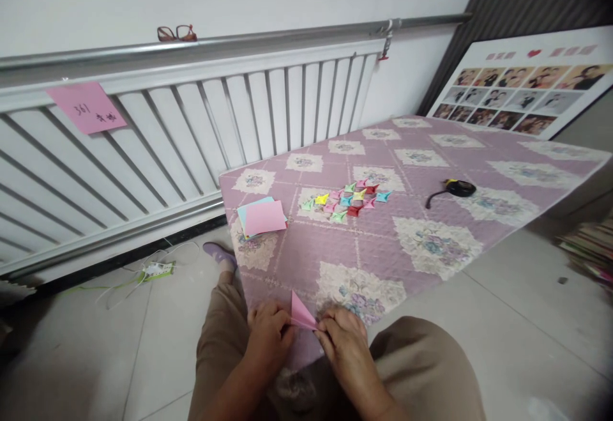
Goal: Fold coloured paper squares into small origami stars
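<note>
A folded sheet of pink paper is held at the near edge of the cloth-covered table, one pointed flap standing up. My left hand pinches its left corner, while the fingers of my right hand close on the right corner. Farther up the table lies a cluster of small folded paper pieces in pink, green, blue, yellow and red. To the left sits a stack of coloured paper sheets, a pink one on top. My fingers partly hide the lower edge of the paper.
A purple floral cloth covers the table. A black object with a strap rests on its right part. Behind stand a white radiator and a pipe bearing glasses. A photo board leans at right; a power strip lies on the floor.
</note>
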Tool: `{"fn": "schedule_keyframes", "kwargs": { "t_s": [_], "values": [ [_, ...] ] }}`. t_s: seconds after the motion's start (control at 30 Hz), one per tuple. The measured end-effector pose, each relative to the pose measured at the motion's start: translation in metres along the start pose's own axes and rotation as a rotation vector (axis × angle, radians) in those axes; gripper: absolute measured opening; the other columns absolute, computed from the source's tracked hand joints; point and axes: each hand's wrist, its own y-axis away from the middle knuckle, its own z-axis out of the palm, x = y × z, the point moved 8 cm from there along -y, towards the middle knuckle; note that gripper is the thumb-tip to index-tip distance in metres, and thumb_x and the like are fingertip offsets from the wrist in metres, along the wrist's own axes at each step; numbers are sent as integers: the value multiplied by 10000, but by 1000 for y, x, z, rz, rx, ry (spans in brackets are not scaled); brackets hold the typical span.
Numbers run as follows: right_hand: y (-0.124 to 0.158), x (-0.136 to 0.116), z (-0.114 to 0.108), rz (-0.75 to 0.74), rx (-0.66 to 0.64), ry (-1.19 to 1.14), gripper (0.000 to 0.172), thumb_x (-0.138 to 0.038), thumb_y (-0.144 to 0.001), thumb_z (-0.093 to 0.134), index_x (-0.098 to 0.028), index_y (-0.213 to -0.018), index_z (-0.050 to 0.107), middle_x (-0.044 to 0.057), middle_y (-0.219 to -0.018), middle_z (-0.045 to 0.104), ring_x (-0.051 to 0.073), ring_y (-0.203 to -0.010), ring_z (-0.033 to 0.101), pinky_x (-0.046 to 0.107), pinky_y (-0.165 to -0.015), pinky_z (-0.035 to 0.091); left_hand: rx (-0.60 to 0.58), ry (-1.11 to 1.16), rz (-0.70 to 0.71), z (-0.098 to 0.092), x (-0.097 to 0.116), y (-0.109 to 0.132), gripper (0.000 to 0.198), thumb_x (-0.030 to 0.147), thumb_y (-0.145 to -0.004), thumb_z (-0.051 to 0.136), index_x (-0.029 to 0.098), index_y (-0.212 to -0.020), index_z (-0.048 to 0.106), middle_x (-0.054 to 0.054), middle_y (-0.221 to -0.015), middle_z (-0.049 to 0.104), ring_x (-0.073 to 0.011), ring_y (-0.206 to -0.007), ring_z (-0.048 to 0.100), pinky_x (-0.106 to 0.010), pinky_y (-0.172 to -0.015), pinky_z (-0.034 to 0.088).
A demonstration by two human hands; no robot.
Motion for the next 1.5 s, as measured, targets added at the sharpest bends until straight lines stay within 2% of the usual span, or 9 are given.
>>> {"fn": "schedule_keyframes", "kwargs": {
  "t_s": [0.2, 0.57, 0.93, 1.03, 1.2, 1.4, 1.5],
  "values": [
    [-2, 4, -1, 50, 27, -36, 66, -232, -845, 591, -252, -790, 622, 22, -983, 607, 236, -1054, 504, 380, -914, 351, 22, 60, -104, 2, -7, 2, 125, 259, -841, 563, 248, -767, 664, -32, -945, 617, -253, -965, 529, -482, -895, 344],
    [-6, 3, 1, 129, 78, 12, 197, -273, -862, 559, -230, -672, 582, 43, -927, 594, 253, -1025, 509, 410, -884, 363, 15, -13, -120, 7, -7, 0, 217, 322, -875, 522, 220, -726, 641, -46, -903, 603, -248, -911, 525, -475, -847, 357],
    [-7, 6, 6, 127, 78, 82, 205, -301, -848, 587, -234, -656, 563, 42, -919, 591, 265, -1052, 503, 417, -885, 355, 60, -114, -91, 6, -4, -1, 273, 352, -870, 522, 203, -657, 604, -51, -852, 597, -241, -873, 518, -457, -808, 382],
    [-7, 7, 7, 139, 71, 81, 202, -312, -844, 596, -234, -660, 565, 43, -926, 592, 270, -1065, 497, 421, -886, 350, 32, -86, -130, 5, -5, -3, 251, 333, -849, 551, 203, -641, 600, -48, -843, 598, -246, -872, 519, -465, -809, 379],
    [-9, 7, 6, 162, 59, 107, 225, -325, -833, 605, -232, -635, 551, 39, -888, 587, 257, -983, 522, 401, -839, 365, -46, -104, -169, 8, -6, -4, 232, 312, -862, 532, 204, -671, 606, -45, -888, 597, -252, -917, 515, -492, -852, 357],
    [-11, 6, 5, 166, 66, 122, 224, -320, -810, 628, -232, -623, 543, 34, -864, 586, 251, -949, 523, 393, -825, 361, 52, -46, -132, 2, -4, -4, 252, 327, -834, 564, 201, -619, 597, -42, -834, 598, -246, -865, 515, -486, -820, 359],
    [-12, 6, 5, 172, 67, 115, 229, -325, -800, 643, -232, -618, 541, 32, -854, 585, 249, -932, 524, 389, -812, 356, 63, -13, -135, 1, -4, -5, 245, 319, -813, 588, 200, -599, 587, -33, -810, 593, -239, -844, 514, -484, -817, 356]
  ]
}}
